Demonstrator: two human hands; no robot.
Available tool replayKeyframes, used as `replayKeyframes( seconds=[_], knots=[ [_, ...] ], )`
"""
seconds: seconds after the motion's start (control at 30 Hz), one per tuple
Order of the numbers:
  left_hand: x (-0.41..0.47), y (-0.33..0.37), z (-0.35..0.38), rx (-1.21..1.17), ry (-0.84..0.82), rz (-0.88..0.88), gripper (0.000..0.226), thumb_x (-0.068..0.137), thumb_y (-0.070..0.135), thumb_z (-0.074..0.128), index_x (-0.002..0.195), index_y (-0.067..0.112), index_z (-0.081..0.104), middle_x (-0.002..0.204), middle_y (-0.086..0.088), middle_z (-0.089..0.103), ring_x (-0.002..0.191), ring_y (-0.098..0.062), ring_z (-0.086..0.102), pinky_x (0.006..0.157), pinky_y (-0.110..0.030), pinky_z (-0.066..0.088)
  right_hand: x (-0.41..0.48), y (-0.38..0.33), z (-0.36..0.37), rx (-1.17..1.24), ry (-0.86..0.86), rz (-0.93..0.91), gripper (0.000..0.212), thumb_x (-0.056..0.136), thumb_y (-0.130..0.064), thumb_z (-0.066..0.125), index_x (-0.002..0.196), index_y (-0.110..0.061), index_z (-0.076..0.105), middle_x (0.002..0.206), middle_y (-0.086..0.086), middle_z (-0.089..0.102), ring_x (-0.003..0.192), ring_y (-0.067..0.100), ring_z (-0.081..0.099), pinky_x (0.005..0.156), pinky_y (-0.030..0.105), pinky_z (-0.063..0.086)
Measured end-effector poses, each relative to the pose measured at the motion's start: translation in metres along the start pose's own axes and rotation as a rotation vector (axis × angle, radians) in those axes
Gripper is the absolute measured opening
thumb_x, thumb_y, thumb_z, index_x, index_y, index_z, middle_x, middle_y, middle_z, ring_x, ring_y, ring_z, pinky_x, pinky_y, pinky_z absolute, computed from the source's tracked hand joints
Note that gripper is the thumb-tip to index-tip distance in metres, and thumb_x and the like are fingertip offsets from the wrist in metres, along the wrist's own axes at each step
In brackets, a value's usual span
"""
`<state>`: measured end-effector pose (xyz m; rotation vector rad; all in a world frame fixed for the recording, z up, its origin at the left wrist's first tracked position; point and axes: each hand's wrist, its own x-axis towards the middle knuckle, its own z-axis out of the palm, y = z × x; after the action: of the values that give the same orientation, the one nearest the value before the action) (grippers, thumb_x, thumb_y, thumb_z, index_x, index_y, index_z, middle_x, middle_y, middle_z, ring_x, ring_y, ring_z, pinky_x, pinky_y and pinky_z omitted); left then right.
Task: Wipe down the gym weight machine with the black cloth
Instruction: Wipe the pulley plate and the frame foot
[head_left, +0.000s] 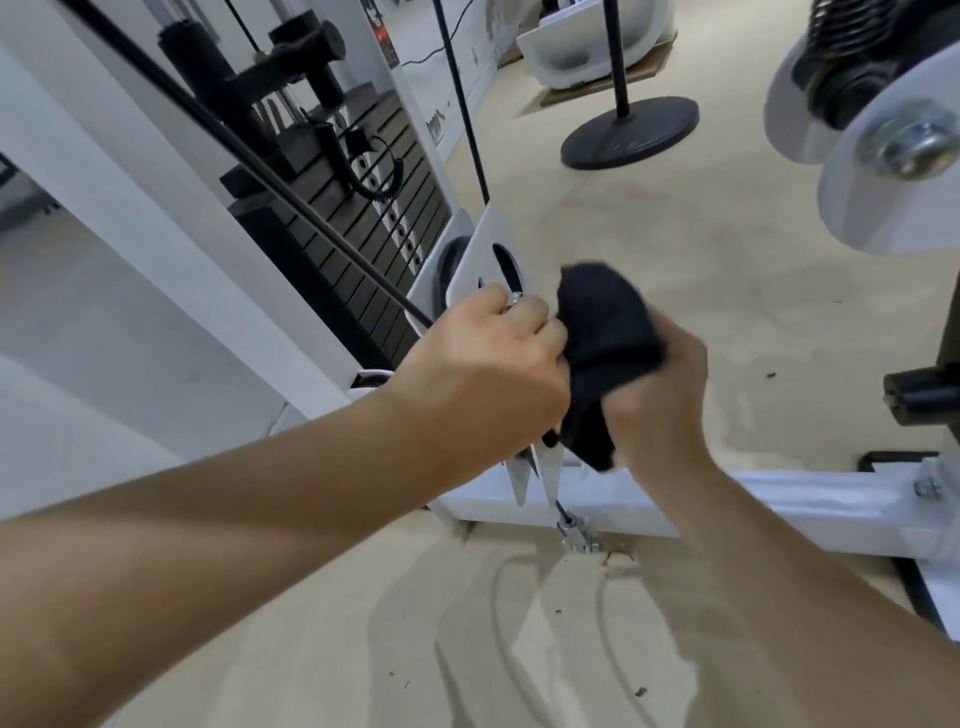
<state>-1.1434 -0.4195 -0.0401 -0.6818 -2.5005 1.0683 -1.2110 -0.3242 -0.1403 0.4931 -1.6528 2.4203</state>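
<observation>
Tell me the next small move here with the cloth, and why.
Probably press the black cloth onto the white pulley bracket and wipe down it. The right hand holds the cloth bunched just beside the bracket, not flat on it, while the left hand holds the machine next to it.

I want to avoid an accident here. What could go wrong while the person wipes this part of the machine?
1. The left hand grips the pulley bracket by the cable; if the weight stack moves, fingers might get pinched.
2. The cloth, bunched in the right hand, hangs loose and could catch in the bracket's slot.
</observation>
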Motion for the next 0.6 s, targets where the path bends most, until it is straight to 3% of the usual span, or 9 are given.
replayKeyframes(
  seconds=[0.03, 0.1, 0.2, 0.23, 0.3, 0.4, 0.47, 0.53, 0.6],
  knots=[
    [0.002, 0.001, 0.004, -0.047, -0.019, -0.011, 0.031, 0.077, -0.008, 0.037, 0.057, 0.009, 0.052, 0.061, -0.008, 0.047, 0.065, -0.023, 0.047, 0.064, -0.033, 0.016, 0.008, -0.004, 0.005, -0.003, -0.056, 0.004, 0.034, 0.082, 0.011, 0.056, 0.087, -0.022, 0.061, 0.072, -0.022, 0.063, 0.069, -0.006, 0.056, 0.066, 0.011, 0.045],
    [0.002, -0.002, 0.011, -0.133, -0.005, -0.022, 0.031, 0.084, -0.002, 0.033, 0.067, 0.002, 0.059, 0.073, -0.015, 0.055, 0.083, -0.028, 0.047, 0.074, -0.038, 0.033, 0.01, 0.0, 0.014, -0.139, -0.25, -0.004, 0.032, 0.086, 0.009, 0.054, 0.101, -0.019, 0.055, 0.086, -0.019, 0.057, 0.078, -0.005, 0.054, 0.074, 0.012, 0.045],
    [-0.007, -0.006, 0.011, -0.08, -0.034, -0.043, 0.031, 0.09, -0.005, 0.037, 0.074, -0.001, 0.063, 0.096, -0.026, 0.061, 0.106, -0.042, 0.054, 0.1, -0.058, 0.04, -0.008, 0.024, 0.008, -0.209, -0.302, 0.005, 0.023, 0.079, -0.01, 0.054, 0.092, -0.028, 0.057, 0.09, -0.007, 0.057, 0.082, 0.009, 0.059, 0.076, 0.036, 0.051],
    [-0.007, -0.005, 0.007, -0.057, -0.07, -0.061, 0.033, 0.091, -0.006, 0.036, 0.075, -0.001, 0.064, 0.1, -0.03, 0.062, 0.11, -0.047, 0.056, 0.099, -0.061, 0.04, -0.014, 0.031, -0.001, -0.315, -0.314, 0.002, 0.028, 0.078, -0.01, 0.052, 0.082, -0.037, 0.057, 0.087, -0.011, 0.054, 0.078, 0.008, 0.057, 0.071, 0.034, 0.048],
    [-0.005, 0.0, 0.003, -0.046, -0.164, -0.055, 0.036, 0.087, -0.008, 0.033, 0.067, 0.001, 0.061, 0.086, -0.03, 0.066, 0.101, -0.049, 0.062, 0.092, -0.057, 0.047, -0.019, 0.047, -0.019, -0.494, -0.363, 0.091, 0.036, 0.081, -0.01, 0.051, 0.07, -0.044, 0.053, 0.078, -0.017, 0.052, 0.072, 0.006, 0.053, 0.066, 0.021, 0.041],
    [-0.005, 0.002, 0.008, -0.04, -0.245, 0.006, 0.041, 0.087, -0.003, 0.025, 0.067, 0.004, 0.06, 0.073, -0.023, 0.067, 0.095, -0.044, 0.064, 0.081, -0.045, 0.052, -0.018, 0.062, -0.026, -0.535, -0.231, 0.279, 0.038, 0.089, -0.002, 0.056, 0.07, -0.035, 0.059, 0.061, -0.019, 0.059, 0.067, 0.006, 0.059, 0.057, 0.007, 0.04],
    [-0.004, -0.004, 0.009, 0.063, -0.298, 0.013, 0.04, 0.095, 0.013, 0.027, 0.087, 0.005, 0.066, 0.098, -0.021, 0.069, 0.11, -0.041, 0.058, 0.089, -0.042, 0.048, -0.013, 0.053, -0.026, -0.478, -0.156, 0.261, 0.021, 0.094, 0.0, 0.05, 0.075, -0.007, 0.057, 0.069, -0.007, 0.06, 0.066, 0.012, 0.058, 0.058, 0.014, 0.045],
    [-0.005, -0.002, 0.016, 0.145, -0.327, 0.014, 0.04, 0.098, 0.025, 0.03, 0.108, 0.002, 0.06, 0.12, -0.022, 0.058, 0.12, -0.038, 0.046, 0.095, -0.043, 0.041, -0.014, 0.039, -0.015, -0.458, -0.261, 0.131, 0.024, 0.093, 0.001, 0.049, 0.076, -0.013, 0.058, 0.074, -0.009, 0.059, 0.064, 0.001, 0.056, 0.06, 0.017, 0.046],
    [-0.003, 0.0, 0.017, 0.154, -0.403, -0.019, 0.04, 0.1, 0.023, 0.025, 0.111, 0.002, 0.057, 0.123, -0.019, 0.052, 0.119, -0.034, 0.04, 0.094, -0.04, 0.036, -0.027, 0.031, -0.002, -0.508, -0.361, 0.065, 0.027, 0.096, -0.006, 0.045, 0.074, -0.018, 0.056, 0.062, -0.007, 0.054, 0.056, 0.011, 0.049, 0.055, 0.03, 0.041]
  ],
)
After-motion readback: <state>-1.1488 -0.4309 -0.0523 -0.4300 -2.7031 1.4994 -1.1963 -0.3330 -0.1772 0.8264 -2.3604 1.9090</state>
